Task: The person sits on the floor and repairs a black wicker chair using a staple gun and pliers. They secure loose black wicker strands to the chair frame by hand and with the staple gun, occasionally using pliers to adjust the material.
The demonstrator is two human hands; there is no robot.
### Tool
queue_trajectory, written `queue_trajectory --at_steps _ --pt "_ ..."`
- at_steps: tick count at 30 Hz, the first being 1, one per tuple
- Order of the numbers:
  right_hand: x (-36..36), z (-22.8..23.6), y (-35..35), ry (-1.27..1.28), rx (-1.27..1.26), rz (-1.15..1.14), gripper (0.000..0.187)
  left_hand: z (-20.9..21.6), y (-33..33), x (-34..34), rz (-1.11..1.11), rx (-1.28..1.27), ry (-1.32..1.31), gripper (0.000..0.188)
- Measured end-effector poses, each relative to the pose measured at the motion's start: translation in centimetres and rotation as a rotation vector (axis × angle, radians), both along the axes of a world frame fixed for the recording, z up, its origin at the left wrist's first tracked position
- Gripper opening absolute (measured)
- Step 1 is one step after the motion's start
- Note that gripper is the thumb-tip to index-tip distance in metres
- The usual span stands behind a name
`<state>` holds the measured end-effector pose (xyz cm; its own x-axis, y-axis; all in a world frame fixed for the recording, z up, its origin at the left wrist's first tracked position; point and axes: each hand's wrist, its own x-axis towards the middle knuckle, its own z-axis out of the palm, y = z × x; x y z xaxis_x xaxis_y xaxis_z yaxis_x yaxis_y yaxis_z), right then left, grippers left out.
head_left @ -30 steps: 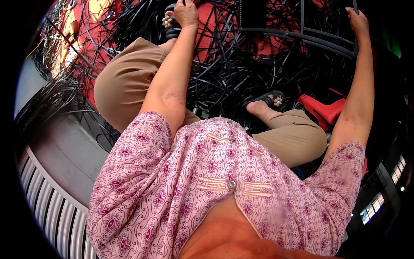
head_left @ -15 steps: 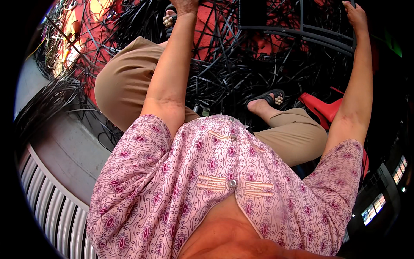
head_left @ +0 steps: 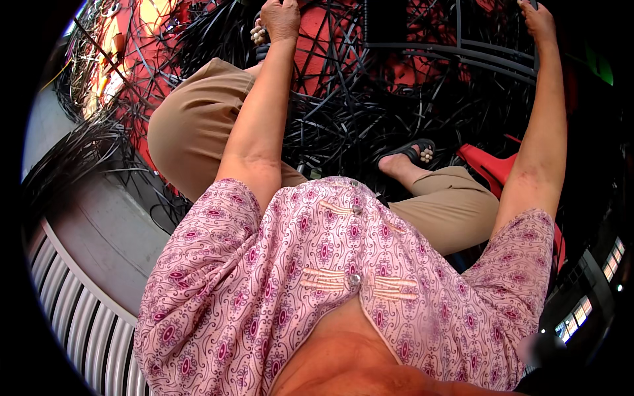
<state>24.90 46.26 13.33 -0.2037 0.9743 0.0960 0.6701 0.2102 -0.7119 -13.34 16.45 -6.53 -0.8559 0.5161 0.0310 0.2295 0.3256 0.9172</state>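
A dark frame [head_left: 456, 46] with curved bars lies across the upper right of the view, above a tangle of black flat strips [head_left: 337, 125]. My right hand [head_left: 540, 25] is closed around the frame's right side bar. At the top edge, my left hand [head_left: 281, 21] is closed, with its fingers partly cut off by the picture's rim. What it holds, if anything, I cannot make out. A dark woven panel [head_left: 386, 20] fills part of the frame between my hands.
Black strips cover much of the red floor [head_left: 310, 66]. My sandalled foot [head_left: 409, 155] rests among them, near a red plastic piece [head_left: 485, 165]. On the left are a bundle of strips [head_left: 79, 155], a grey surface [head_left: 115, 218] and a slatted metal grille [head_left: 79, 310].
Both hands have come slightly toward me, the left one more, so more of it shows. The frame has shifted slightly. A blurred dark shape has appeared at lower right.
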Motion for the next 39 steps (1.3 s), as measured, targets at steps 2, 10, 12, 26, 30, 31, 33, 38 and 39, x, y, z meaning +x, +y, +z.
queue_trajectory --at_steps 2,10,12,26,30,31,33,38,39 --pt "-0.4 0.6 -0.6 0.018 -0.071 -0.003 0.013 0.8 0.8 -0.6 0.005 0.067 -0.045 0.037" --pt "-1.2 0.9 -1.8 -0.228 0.09 -0.027 0.012 2.9 2.5 -1.2 -0.03 0.325 -0.084 0.034" --pt "-1.2 0.5 -1.3 -0.048 0.05 0.011 0.012 3.3 2.4 -1.0 -0.046 0.382 -0.209 0.034" --pt "-6.4 0.3 -7.3 -0.06 0.044 -0.04 0.011 7.0 -2.2 9.6 -0.569 0.32 -0.432 0.048" --pt "-6.8 -0.5 -13.3 -0.232 0.354 0.046 0.036 8.1 -4.6 13.1 -0.797 0.292 -0.393 0.046" --pt "-6.2 -0.9 -15.3 -0.185 0.225 0.07 0.041 8.2 -5.6 13.9 -0.847 0.298 -0.363 0.046" --pt "-6.0 -1.8 -18.9 -0.057 0.214 0.104 0.04 8.5 -7.7 15.2 -0.968 0.168 -0.306 0.046" --pt "-7.0 -1.2 -24.5 -0.084 0.406 0.224 0.032 8.8 -13.5 17.1 -1.15 -0.003 -0.462 0.044" --pt "-7.4 -0.5 -25.0 -0.163 0.293 0.31 0.041 8.9 -14.2 17.3 -1.202 -0.012 -0.411 0.044"
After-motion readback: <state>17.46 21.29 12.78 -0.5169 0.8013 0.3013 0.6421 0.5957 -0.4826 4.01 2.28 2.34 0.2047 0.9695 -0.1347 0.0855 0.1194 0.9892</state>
